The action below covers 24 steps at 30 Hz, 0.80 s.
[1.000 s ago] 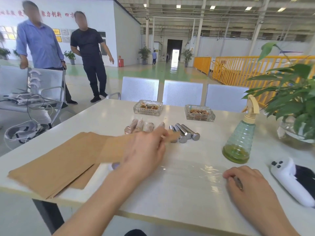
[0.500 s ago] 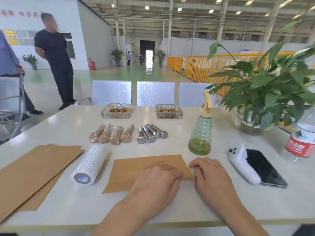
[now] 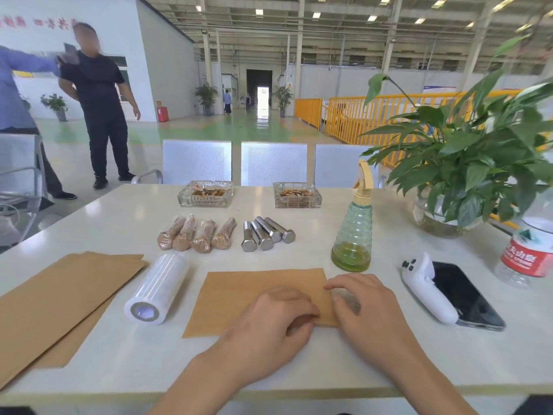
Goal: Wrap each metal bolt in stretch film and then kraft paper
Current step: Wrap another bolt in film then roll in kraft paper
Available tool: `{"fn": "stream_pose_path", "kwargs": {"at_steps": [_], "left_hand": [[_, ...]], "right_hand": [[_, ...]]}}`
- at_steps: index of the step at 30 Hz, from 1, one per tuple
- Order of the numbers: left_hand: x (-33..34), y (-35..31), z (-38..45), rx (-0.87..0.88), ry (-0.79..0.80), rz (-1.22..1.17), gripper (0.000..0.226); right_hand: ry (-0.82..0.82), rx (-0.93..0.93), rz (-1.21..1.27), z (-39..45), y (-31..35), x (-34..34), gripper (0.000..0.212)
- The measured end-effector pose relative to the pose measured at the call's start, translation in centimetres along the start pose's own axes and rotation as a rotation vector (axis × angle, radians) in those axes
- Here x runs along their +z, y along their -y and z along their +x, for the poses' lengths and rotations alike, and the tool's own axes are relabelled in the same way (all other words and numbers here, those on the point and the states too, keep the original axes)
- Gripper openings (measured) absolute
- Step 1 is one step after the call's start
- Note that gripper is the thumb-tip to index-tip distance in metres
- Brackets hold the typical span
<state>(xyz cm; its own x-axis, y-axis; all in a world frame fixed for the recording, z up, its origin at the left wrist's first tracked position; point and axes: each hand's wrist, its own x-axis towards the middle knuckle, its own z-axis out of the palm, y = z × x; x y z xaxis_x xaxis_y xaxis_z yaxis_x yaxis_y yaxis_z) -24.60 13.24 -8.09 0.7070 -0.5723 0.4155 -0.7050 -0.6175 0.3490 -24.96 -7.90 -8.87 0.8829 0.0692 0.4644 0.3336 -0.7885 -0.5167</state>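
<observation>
Change from half a second ago: hands and brown kraft paper sheet [image 3: 254, 298] lie much as before at the near edge of the white table [image 3: 119, 217]; the film-wrapped metal bolt [image 3: 347, 299] now shows more plainly under the right hand; one second ago the left hand was reaching over clear film spread on the table, with no sheet in front.

Left hand [image 3: 269, 322]: fingers [image 3: 302, 308] curled, tips pressing down on the sheet's right near corner; whether they pinch the paper edge cannot be told.

Right hand [image 3: 368, 310]: fingers [image 3: 344, 283] bent over the film-wrapped bolt, holding it at the sheet's right edge; the bolt is partly hidden by the hand.

Further stock: white roll of stretch film [image 3: 157, 290], lying just left of the sheet; stack of kraft paper sheets [image 3: 54, 304] toward the left edge; four paper-wrapped bolts [image 3: 196, 233] in a row mid-table; four bare steel hex bolts [image 3: 266, 233] just right of them.

Sundries: two glass ashtrays [image 3: 205, 193] toward the far edge; green plastic spray bottle [image 3: 354, 235]; white handheld controller [image 3: 428, 290] touching a black phone [image 3: 466, 298] toward the right edge; potted green plant [image 3: 466, 163]; water bottle with red label [image 3: 529, 253].
</observation>
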Motion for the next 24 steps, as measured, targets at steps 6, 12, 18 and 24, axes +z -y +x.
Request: {"fn": "stream_pose_path", "kwargs": {"at_steps": [6,12,18,24], "left_hand": [[0.1,-0.5,-0.1,-0.021,0.021,-0.002,0.027],[-0.2,-0.3,-0.4,-0.027,0.048,-0.022,0.031],[-0.3,-0.2,-0.8,-0.049,0.069,-0.012,0.036],[-0.4,0.7,-0.5,-0.198,0.053,0.030,0.054]], "right_hand": [[0.086,-0.064,-0.003,0.0,-0.3,0.2,0.028],[0.133,-0.095,-0.012,-0.1,-0.5,0.4,0.028],[0.136,-0.083,-0.023,-0.3,-0.6,0.2,0.028],[0.130,-0.038,0.007,-0.4,-0.7,0.1,0.042]]}}
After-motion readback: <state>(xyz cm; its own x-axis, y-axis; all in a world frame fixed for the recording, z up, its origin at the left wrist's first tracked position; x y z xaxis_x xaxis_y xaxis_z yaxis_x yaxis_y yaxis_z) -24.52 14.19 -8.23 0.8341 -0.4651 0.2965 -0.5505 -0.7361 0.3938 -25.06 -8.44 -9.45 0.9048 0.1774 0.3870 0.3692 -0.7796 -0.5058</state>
